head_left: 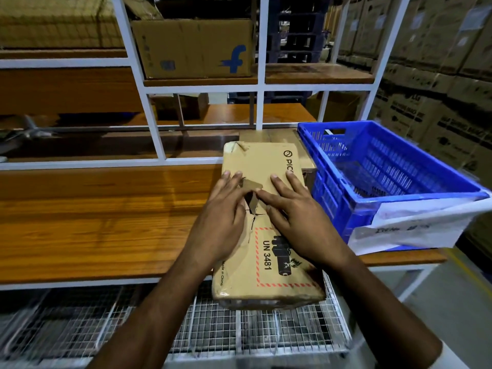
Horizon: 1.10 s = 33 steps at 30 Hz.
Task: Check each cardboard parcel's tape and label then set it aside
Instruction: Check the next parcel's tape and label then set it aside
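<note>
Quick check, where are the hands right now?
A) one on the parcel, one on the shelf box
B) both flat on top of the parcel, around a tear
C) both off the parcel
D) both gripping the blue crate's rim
B: the left hand and right hand lie with straight fingers on the parcel, either side of a tear in its top.

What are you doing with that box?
A person is checking a cardboard parcel that lies on a wooden bench. Both hands are laid flat on its top: the left hand and the right hand press beside a torn patch in the middle. A battery warning label reading UN 3481 shows on the near end. A blue crate stands to the right.
</note>
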### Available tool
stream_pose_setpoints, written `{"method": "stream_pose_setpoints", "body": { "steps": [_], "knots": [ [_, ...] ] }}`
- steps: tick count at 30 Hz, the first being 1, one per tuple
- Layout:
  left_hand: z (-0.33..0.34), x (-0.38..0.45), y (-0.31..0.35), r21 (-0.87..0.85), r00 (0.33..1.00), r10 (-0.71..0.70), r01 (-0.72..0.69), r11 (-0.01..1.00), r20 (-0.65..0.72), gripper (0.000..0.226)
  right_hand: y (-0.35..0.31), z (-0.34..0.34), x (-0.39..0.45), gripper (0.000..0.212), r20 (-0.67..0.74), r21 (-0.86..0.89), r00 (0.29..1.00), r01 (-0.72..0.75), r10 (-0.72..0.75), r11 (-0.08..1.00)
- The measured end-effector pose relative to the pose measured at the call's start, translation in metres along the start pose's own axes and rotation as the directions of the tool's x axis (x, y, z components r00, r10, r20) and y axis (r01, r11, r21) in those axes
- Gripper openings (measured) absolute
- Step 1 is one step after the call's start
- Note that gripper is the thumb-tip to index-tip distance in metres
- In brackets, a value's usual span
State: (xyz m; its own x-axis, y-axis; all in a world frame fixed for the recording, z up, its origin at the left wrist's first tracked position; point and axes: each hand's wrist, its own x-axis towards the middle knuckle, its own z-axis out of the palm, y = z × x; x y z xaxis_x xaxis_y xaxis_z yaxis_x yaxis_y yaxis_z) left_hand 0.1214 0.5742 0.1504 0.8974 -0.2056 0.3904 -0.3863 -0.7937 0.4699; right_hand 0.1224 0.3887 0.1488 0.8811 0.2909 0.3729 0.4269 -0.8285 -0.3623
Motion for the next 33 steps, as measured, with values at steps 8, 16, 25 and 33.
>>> {"method": "stream_pose_setpoints", "body": {
  "steps": [8, 16, 25, 33],
  "knots": [
    [0.005, -0.002, -0.001, -0.045, 0.998, 0.0, -0.003, 0.999, -0.056, 0.046, -0.002, -0.002, -0.001, 0.042, -0.072, 0.157, 0.995, -0.058, 0.07, 0.986],
    [0.008, 0.015, -0.009, -0.328, 0.987, -0.159, 0.141, 0.934, -0.029, 0.053, 0.006, -0.005, 0.016, 0.075, -0.115, 0.218, 0.971, -0.179, 0.207, 0.959],
    [-0.006, 0.074, -0.018, -0.631, 0.826, -0.444, 0.556, 0.541, 0.347, 0.035, 0.042, -0.005, 0.087, 0.086, 0.296, 0.347, 0.838, -0.542, 0.459, 0.766],
    [-0.016, 0.113, -0.015, -0.477, 0.793, -0.452, 0.607, 0.635, 0.408, 0.021, 0.069, -0.007, 0.134, 0.1, 0.441, 0.368, 0.785, -0.601, 0.436, 0.71]
  ]
}}
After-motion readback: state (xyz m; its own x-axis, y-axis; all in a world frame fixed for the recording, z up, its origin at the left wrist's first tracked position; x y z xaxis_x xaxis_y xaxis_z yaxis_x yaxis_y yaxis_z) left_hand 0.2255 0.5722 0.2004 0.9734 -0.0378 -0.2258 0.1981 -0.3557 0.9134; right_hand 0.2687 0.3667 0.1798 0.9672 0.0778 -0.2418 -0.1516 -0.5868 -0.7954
